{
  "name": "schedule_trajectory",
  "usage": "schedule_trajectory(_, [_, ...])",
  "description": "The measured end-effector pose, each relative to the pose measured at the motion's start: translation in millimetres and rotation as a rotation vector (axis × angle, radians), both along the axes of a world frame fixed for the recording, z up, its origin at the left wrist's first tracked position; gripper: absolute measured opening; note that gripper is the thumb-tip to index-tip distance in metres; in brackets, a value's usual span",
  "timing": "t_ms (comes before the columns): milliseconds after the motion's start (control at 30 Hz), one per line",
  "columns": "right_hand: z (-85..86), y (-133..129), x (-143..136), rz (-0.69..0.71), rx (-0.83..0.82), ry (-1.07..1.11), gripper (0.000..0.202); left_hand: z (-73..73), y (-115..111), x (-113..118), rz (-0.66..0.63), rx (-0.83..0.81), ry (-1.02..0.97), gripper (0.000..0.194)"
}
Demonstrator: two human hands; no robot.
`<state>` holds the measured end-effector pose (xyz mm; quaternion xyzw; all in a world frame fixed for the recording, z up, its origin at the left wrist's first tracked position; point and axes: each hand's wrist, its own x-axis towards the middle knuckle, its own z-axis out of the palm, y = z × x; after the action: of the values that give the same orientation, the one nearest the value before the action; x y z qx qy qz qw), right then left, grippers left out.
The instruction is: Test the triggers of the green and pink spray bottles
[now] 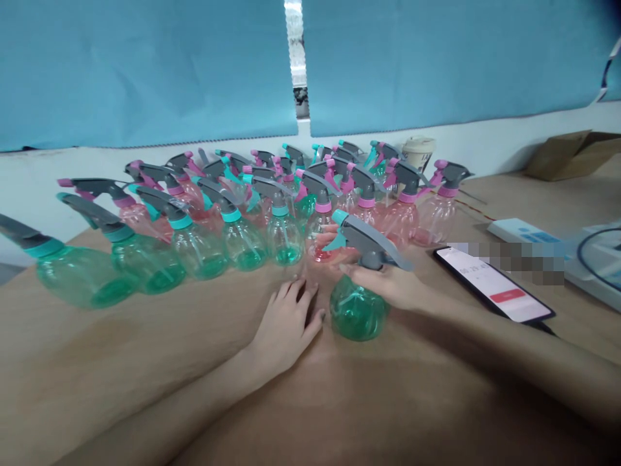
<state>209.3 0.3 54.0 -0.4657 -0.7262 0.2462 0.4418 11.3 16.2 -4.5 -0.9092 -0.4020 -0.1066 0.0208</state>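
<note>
My right hand [395,285] is round the neck of a green spray bottle [359,310] with a grey and turquoise trigger head. The bottle is upright, with some green liquid in its base. Part of that hand is hidden behind the spray head, and its fingertips show to the left of it. Palm down on the table, my left hand [286,317] lies just left of this bottle, fingers apart and holding nothing. Beyond my hands stand several rows of spray bottles, among them a green one [200,254] and a pink one [400,220].
A phone [495,285] with a lit timer lies to the right on the wooden table [145,369]. Past it are a white and blue box [526,234] and a cardboard box [572,155]. A paper cup [418,150] stands behind the bottles, before a blue-covered wall.
</note>
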Motion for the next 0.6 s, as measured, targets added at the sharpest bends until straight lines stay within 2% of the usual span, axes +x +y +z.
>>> schedule_trajectory(133, [1.0,0.0,1.2,0.048,-0.066,0.009,0.034,1.1,-0.2,0.3,0.001,0.0,0.01,0.041])
schedule_trajectory(333, [3.1,1.1,-0.1,0.089,-0.066,0.041,0.046,2.8,-0.7,0.4,-0.005,0.0,0.004,0.041])
schedule_trajectory(600, [1.8,2.2,0.0,0.115,-0.039,0.095,0.049,0.1,0.5,-0.7,-0.007,0.0,0.007,0.042])
